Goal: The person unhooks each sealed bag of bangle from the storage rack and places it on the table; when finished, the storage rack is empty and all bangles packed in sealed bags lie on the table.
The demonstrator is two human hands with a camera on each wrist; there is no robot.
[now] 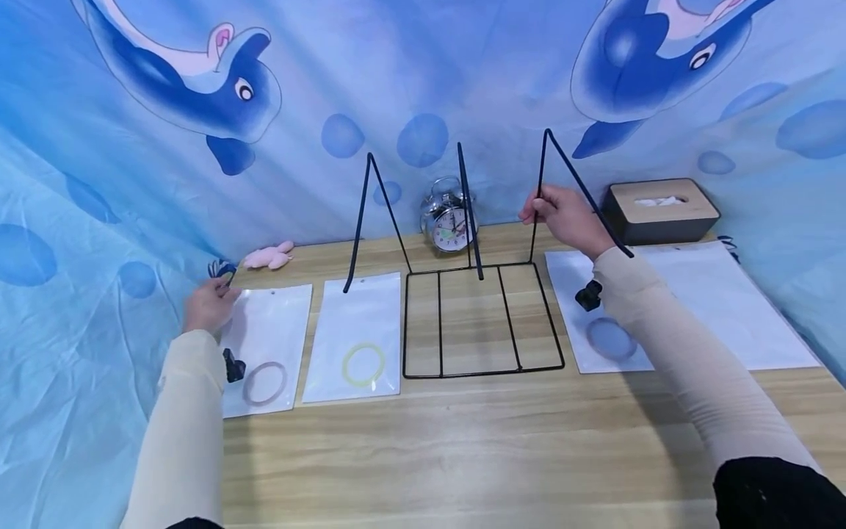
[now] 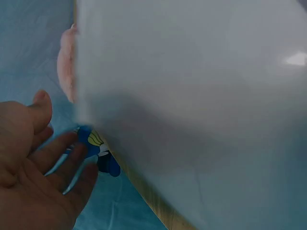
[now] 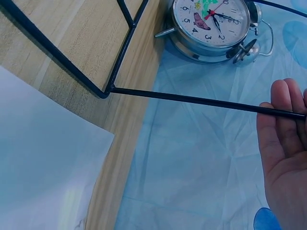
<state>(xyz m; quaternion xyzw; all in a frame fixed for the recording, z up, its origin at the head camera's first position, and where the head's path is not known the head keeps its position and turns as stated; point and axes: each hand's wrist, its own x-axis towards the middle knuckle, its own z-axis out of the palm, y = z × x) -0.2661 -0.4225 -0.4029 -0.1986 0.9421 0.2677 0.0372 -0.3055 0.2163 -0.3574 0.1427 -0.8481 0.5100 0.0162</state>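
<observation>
A black wire rack [image 1: 440, 323] with tall bent uprights stands on the table. My right hand [image 1: 571, 217] grips its right upright; in the right wrist view, the fingers [image 3: 283, 115] curl round the thin rod [image 3: 192, 99]. At the far left, my left hand [image 1: 210, 303] is by the upper left corner of a white pouch [image 1: 277, 323] with a pinkish ring. Its fingers [image 2: 53, 153] are loosely bent in the left wrist view, beside the blurred pouch edge. Between that pouch and the rack lies another white pouch [image 1: 330, 316], showing a yellow ring [image 1: 345, 365].
A silver alarm clock [image 1: 449, 229] stands behind the rack. Right of it is a dark tissue box [image 1: 651, 234] with a wooden top. White sheets [image 1: 714, 294] and a blue ring [image 1: 611, 339] lie under my right arm. A pink plush toy [image 1: 267, 256] sits at back left.
</observation>
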